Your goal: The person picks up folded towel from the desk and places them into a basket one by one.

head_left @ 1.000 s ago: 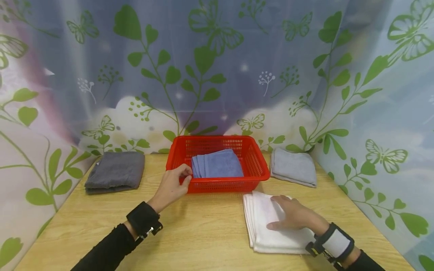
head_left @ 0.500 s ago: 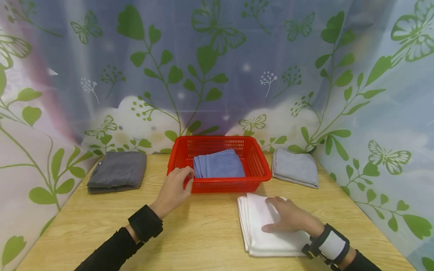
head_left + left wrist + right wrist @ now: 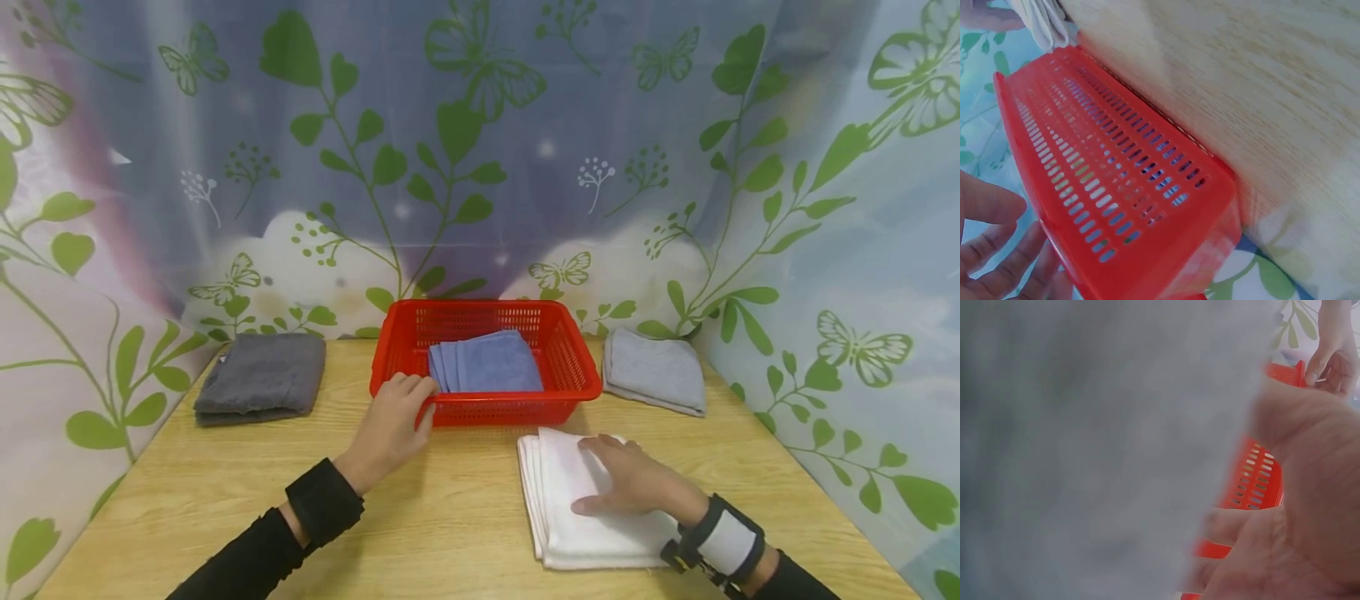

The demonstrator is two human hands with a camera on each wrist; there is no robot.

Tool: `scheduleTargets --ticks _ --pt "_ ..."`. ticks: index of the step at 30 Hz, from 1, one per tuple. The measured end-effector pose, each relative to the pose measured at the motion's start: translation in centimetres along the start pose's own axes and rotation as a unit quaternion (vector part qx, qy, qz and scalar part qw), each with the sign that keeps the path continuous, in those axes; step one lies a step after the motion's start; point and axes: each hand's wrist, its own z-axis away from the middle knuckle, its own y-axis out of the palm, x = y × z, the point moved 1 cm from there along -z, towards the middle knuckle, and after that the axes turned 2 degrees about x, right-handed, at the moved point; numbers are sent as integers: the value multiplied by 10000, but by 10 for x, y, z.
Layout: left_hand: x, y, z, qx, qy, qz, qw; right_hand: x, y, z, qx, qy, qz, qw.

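Note:
My left hand (image 3: 388, 435) is at the near left corner of the red plastic basket (image 3: 517, 412). Its fingers reach over the rim, while the thumb stays on the near side. A folded blue towel (image 3: 491, 364) lies inside the basket. To the right, my right hand (image 3: 633, 477) rests on a folded white towel (image 3: 570, 537), thumb and fingers spread apart over it. In the right wrist view a blurred pale cloth (image 3: 1097, 450) fills most of the picture and hides the fingertips. The white towel's folded edge (image 3: 1047, 25) shows beyond the basket in the left wrist view.
A folded dark grey towel (image 3: 262, 377) lies at the back left of the wooden table (image 3: 435, 533). At the back right is a folded light grey towel (image 3: 652, 371). A patterned curtain (image 3: 480, 167) stands behind the table and along both sides.
The white towel has shifted left and slightly nearer under my right hand. My left hand has settled closer onto the basket's rim. The basket has hardly moved.

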Motion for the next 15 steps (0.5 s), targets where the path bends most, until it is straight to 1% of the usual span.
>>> scheduleTargets --ticks 4,6,8,11,15 --pt "-8 0 -2 37 317 -105 9994 4 0 -2 -39 -15 31 10000" --pt "-12 2 -2 163 399 -112 9990 6 0 -4 -52 -9 -1 10000" --pt "-15 3 0 361 409 -98 9985 7 2 -5 -23 10 -30 10000" --pt "-19 8 6 745 321 5 9967 10 5 -6 15 -1 -73 10000" --pt "-24 15 13 1300 18 254 9912 13 7 -7 -32 -83 -76 9999"
